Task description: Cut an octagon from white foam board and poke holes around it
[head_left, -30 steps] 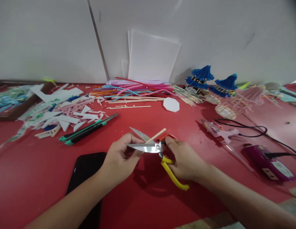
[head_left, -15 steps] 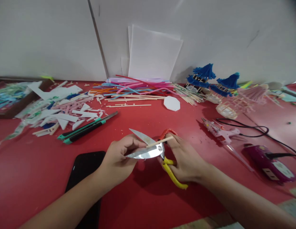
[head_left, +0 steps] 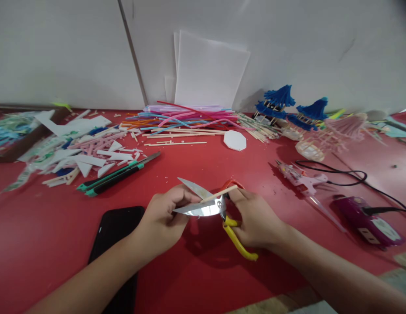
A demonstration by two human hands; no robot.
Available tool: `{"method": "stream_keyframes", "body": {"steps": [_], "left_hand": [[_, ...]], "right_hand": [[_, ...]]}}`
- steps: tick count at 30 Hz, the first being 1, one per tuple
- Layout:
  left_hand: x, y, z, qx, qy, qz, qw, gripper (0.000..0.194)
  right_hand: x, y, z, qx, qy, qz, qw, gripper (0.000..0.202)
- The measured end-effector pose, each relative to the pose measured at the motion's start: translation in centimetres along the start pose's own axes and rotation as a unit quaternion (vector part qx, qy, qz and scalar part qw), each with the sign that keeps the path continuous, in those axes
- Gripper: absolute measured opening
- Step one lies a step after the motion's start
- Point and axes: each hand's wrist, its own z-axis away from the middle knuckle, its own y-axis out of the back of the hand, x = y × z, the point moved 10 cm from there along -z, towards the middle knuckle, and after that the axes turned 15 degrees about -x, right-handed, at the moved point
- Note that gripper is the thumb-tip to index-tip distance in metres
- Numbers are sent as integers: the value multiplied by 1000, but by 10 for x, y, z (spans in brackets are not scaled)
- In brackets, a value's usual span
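Observation:
My right hand (head_left: 260, 218) is closed round the scissors (head_left: 204, 209), which have one yellow handle and one red handle. Their blades stand apart and point left. A thin wooden stick (head_left: 224, 191) lies between the blades, slanting up to the right. My left hand (head_left: 168, 213) pinches the stick's left end, close beside the blades; its fingertips are partly hidden behind them. The stick's right end reaches the fingers of my right hand. Below my left forearm lies a black phone (head_left: 116, 231).
A green-and-black utility knife (head_left: 114, 178) lies left, near white and pink scraps (head_left: 88, 152). Coloured pipe cleaners (head_left: 189, 115) and an octagonal white piece (head_left: 234, 140) are at the back. A glue gun (head_left: 302, 179), purple power strip (head_left: 366, 220) and blue-roofed models (head_left: 276, 102) stand right.
The view has shifted slightly. Both hands, the scissors and the stick keep nearly the same pose, with the blades still apart.

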Motion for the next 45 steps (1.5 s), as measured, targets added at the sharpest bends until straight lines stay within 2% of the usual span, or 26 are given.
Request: {"method": "stream_keyframes", "body": {"steps": [10, 19, 24, 29, 33, 36, 39, 42, 45], "left_hand": [[5, -6, -2, -19, -20, 3, 1000, 19], [8, -16, -1, -75, -65, 50, 994, 13], [6, -16, 2, -74, -66, 6, 995, 13], [17, -10, 3, -39, -83, -98, 991, 18], [18, -10, 2, -39, -77, -96, 992, 21], [17, -10, 2, -27, -78, -99, 992, 15], [16, -7, 3, 1, -63, -132, 989, 11], [19, -3, 6, 23, -62, -156, 986, 16], [25, -4, 6, 9, -92, -152, 984, 22]], "right_hand": [[1, -3, -1, -32, -29, 15, 999, 26], [-12, 12, 4, 71, 50, 25, 996, 23], [-11, 9, 3, 64, 63, 19, 996, 23], [-6, 4, 2, 41, 28, 19, 999, 23], [-5, 0, 1, 17, 15, 1, 1000, 23], [-3, 0, -1, 10, 7, -11, 1000, 24], [-4, 2, -1, 25, 13, -8, 1000, 21], [-9, 7, 2, 61, 45, 3, 997, 20], [-14, 13, 8, 99, 74, 12, 992, 22]]}}
